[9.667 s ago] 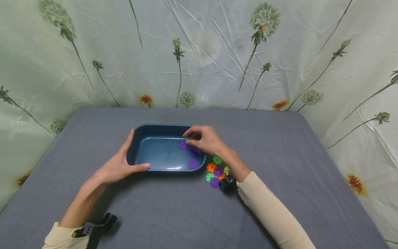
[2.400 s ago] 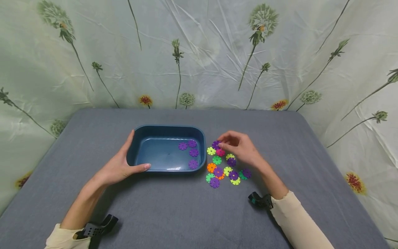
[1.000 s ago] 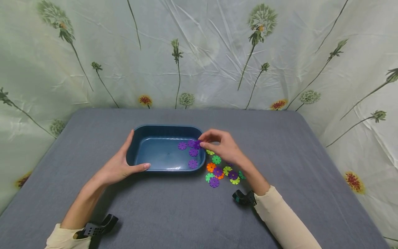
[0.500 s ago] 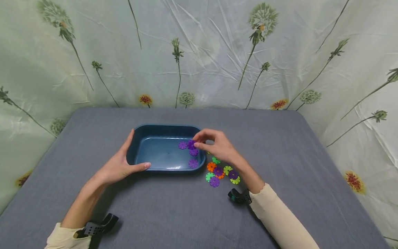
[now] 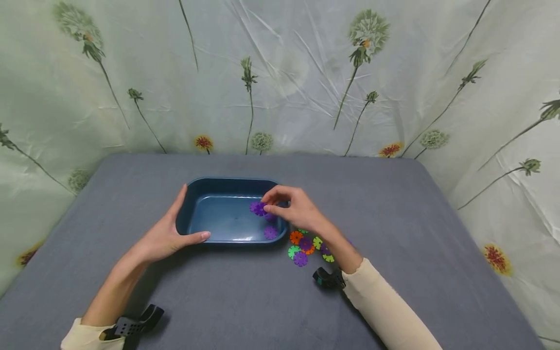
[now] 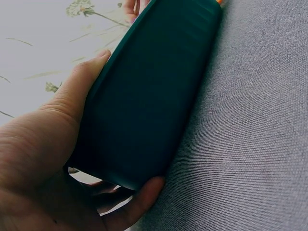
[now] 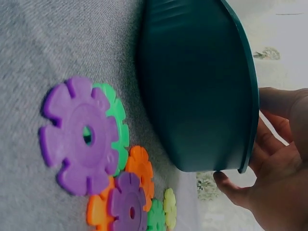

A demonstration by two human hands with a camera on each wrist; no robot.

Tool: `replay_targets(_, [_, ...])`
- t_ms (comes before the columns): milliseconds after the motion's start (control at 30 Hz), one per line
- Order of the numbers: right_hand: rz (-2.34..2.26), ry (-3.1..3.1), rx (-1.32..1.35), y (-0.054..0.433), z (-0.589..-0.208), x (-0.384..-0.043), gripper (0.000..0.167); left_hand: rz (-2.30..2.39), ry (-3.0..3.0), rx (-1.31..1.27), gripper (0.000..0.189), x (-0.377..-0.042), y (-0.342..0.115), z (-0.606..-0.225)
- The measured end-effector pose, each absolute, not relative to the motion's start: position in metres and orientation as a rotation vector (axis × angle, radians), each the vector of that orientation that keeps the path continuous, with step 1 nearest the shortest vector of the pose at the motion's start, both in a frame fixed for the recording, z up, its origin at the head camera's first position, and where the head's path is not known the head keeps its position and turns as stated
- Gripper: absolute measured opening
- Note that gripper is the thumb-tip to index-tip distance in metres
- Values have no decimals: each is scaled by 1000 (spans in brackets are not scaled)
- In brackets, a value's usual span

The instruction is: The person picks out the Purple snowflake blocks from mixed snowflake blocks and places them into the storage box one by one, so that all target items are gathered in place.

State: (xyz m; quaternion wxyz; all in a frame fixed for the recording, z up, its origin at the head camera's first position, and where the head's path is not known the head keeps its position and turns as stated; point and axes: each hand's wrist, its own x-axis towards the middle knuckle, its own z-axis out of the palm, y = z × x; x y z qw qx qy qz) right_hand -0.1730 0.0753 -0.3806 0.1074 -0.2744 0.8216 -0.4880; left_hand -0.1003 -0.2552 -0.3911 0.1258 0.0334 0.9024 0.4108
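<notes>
My left hand (image 5: 164,238) grips the left end of a blue plastic tub (image 5: 210,221), thumb along its front rim; in the left wrist view the fingers (image 6: 144,199) curl round the end wall. Over the tub's right half, my right hand (image 5: 299,211) pinches a purple notched disc (image 5: 260,209) between thumb and forefinger. Beneath it, more purple discs lie on the tub floor, one (image 5: 270,233) near the front right corner, others partly covered by the hand and the held disc. The right wrist view shows the tub's outer wall (image 7: 197,82), which hides the held disc.
Right of the tub lies a loose group of notched discs, partly under my right forearm: purple (image 5: 300,258), orange (image 5: 296,237), green (image 5: 294,252) and yellow (image 5: 328,257). Some overlap. A grey cloth (image 5: 227,301) covers the table; a flowered curtain (image 5: 288,97) hangs behind.
My right hand has picked up a purple disc from the group and carried it left over the rim, further into the tub. Purple discs in the tub grew from three to several. Left hand stays put.
</notes>
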Motion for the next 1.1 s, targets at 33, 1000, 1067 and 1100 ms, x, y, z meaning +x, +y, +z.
replay_targets(33, [-1422, 2420, -804, 74, -381, -172, 10, 1197, 2625, 99, 132, -100, -256, -391])
replay_targets(1000, [-893, 2712, -760, 45, -384, -175, 10, 1167, 2656, 77, 134, -101, -254, -393])
replay_targets(1067, [-883, 2707, -750, 45, -384, -174, 11, 1168, 2652, 78, 134, -100, -254, -392])
replay_targets(1100, [-877, 2706, -749, 45, -384, -174, 12, 1169, 2651, 78, 133, -100, -255, -392])
